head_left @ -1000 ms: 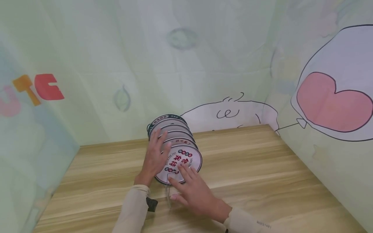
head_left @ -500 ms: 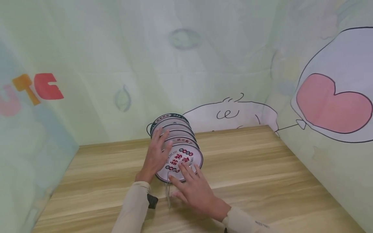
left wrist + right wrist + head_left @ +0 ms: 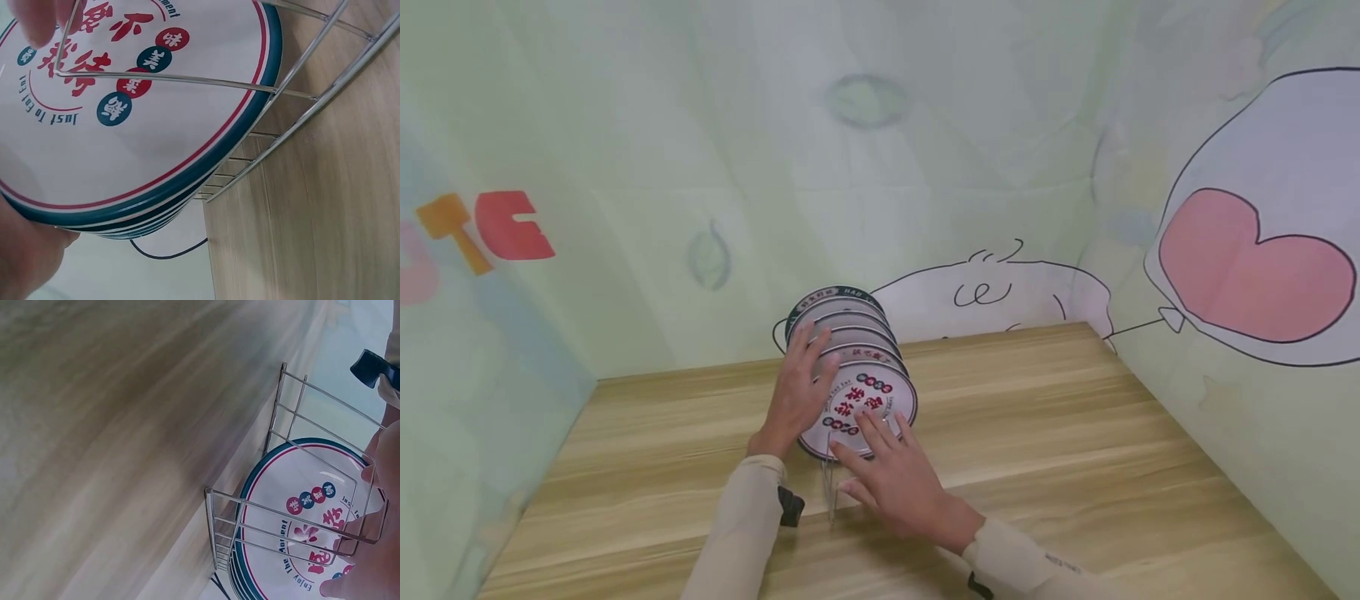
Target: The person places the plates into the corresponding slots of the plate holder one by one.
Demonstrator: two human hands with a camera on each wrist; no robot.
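Note:
Several round white plates [image 3: 871,385] with dark green rims and red lettering stand on edge in a row. A thin wire dish rack [image 3: 275,547] holds them on the wooden table. My left hand [image 3: 793,396] lies along the left side of the plates, its fingers fairly straight over their rims. Spread across the lower front is my right hand [image 3: 898,483], with straight fingertips at the front plate and the rack's front wires. In the right wrist view, part of that hand [image 3: 375,550] hides the plate's right side.
The wooden table [image 3: 1075,467] reaches back to a pale printed cloth wall [image 3: 737,167], close behind the rearmost plate. Another cloth wall [image 3: 1240,275] with a balloon and pink heart rises on the right. A black strap [image 3: 790,506] shows at the left wrist.
The rack, plates and both hands have shifted slightly away, toward the back wall. Both hands keep about the same position on the plates.

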